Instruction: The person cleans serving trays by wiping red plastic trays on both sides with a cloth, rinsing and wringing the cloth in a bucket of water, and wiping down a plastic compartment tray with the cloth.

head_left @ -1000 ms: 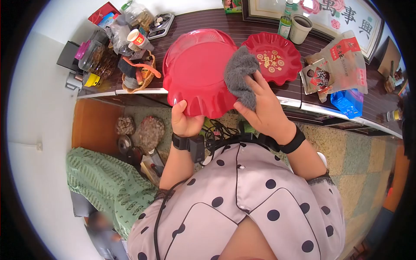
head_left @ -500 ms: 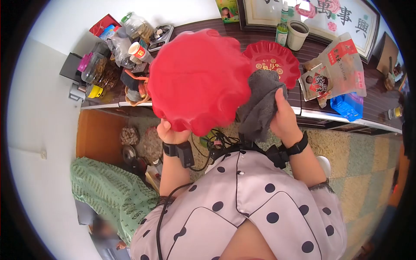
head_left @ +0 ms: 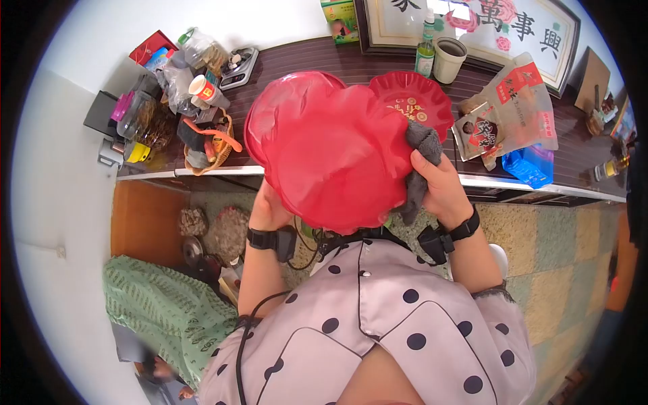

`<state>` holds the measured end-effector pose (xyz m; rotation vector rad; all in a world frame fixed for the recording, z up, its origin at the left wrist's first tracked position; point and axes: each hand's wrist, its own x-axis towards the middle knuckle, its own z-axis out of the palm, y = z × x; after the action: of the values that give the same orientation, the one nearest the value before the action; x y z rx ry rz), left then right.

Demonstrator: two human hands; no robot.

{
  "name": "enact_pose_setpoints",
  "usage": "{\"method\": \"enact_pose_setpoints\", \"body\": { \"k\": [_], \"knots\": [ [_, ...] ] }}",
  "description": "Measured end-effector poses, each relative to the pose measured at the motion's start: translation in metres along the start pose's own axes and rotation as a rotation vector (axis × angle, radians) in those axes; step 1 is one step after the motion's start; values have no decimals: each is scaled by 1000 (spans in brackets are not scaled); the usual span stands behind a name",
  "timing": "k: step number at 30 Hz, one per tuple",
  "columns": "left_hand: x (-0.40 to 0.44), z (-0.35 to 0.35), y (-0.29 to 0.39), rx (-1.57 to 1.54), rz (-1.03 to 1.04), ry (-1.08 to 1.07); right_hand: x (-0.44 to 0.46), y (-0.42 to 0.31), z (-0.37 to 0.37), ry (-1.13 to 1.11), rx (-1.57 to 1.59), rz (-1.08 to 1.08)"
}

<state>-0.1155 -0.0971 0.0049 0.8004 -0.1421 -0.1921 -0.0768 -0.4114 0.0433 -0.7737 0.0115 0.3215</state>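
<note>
Grey cloth at the rim of a red plate
Left hand grips the plate, held up at the counter; right hand clutches the cloth. A steady left grip should help the cloth reach each flute.

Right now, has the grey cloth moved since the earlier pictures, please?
Yes, the grey cloth has shifted right and lower in view, judged against the green bottle.

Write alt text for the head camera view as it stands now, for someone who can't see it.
A person's left hand holds a red wavy-edged dish while the right hand holds a gray cloth at its rim. Beyond, another red dish with gold markings sits on a dark striped counter.
</note>
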Motion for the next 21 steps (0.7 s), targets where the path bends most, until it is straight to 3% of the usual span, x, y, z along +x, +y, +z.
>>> {"method": "enact_pose_setpoints", "body": {
  "k": [3,5,9,14,21],
  "knots": [
    [5,14,15,153,95,-11,-6,-9,-5,-79,-196,-37],
    [5,16,19,267,87,92,-7,-14,-12,-131,-313,-34],
    [-1,10,22,439,37,77,-2,-15,-23,-71,-442,-62],
    [-2,30,13,433,72,75,-1,-16,-30,-47,-572,-203],
    [-1,53,3,577,103,182,1,-5,-39,99,-746,-311]
  ]
}}
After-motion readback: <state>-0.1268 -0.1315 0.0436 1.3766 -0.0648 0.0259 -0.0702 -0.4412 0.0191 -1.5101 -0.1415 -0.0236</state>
